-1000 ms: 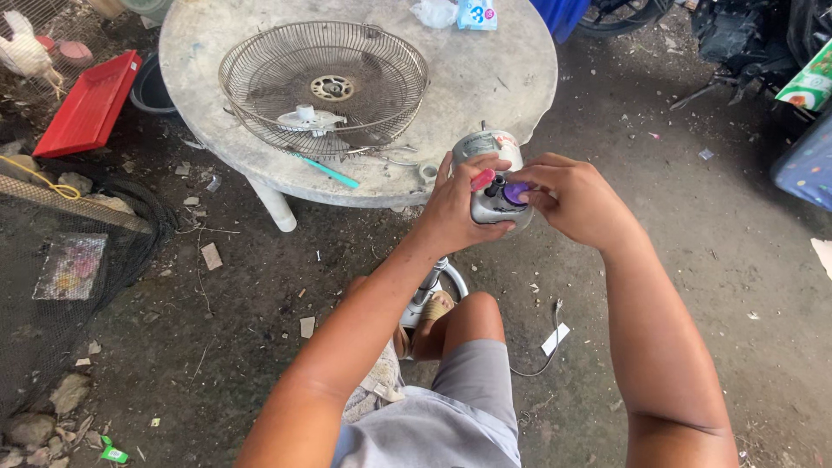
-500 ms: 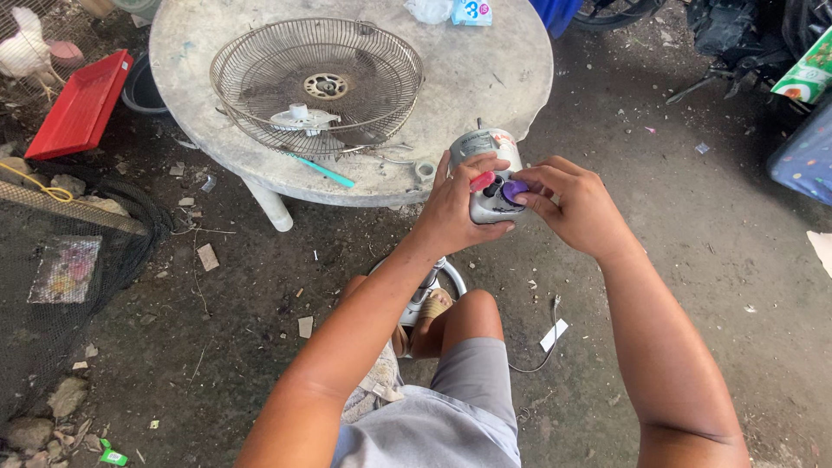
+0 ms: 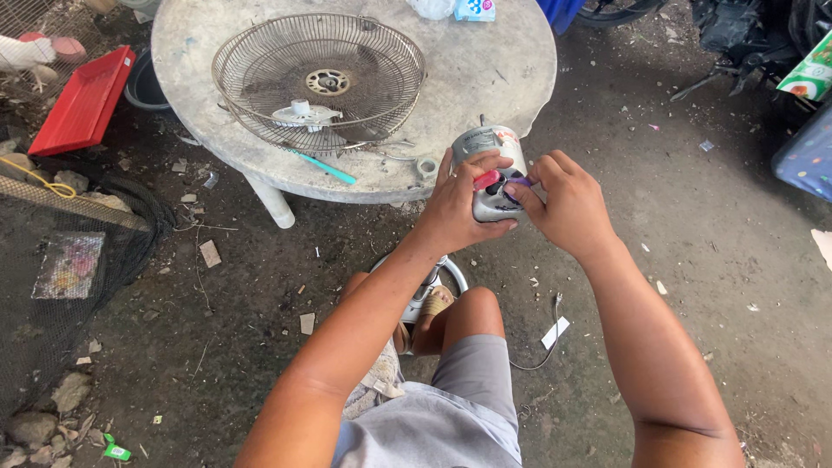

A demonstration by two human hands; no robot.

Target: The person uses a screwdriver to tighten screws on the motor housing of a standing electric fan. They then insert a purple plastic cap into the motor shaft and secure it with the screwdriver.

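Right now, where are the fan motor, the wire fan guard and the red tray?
fan motor (image 3: 490,141), head view, upper metal casing.
wire fan guard (image 3: 381,65), head view, right-hand wires.
red tray (image 3: 82,100), head view, flat middle.

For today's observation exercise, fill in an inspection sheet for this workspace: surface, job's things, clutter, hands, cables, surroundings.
Surface: round grey table, dusty and worn.
Job's things: fan motor held over the table's edge; wire fan guard lying on the table.
Clutter: teal screwdriver beside the guard; scraps on the dirt floor.
Hands: left hand grips the motor; right hand works at its purple part.
Cables: thin wire on the ground.
Surroundings: red tray, black netting.
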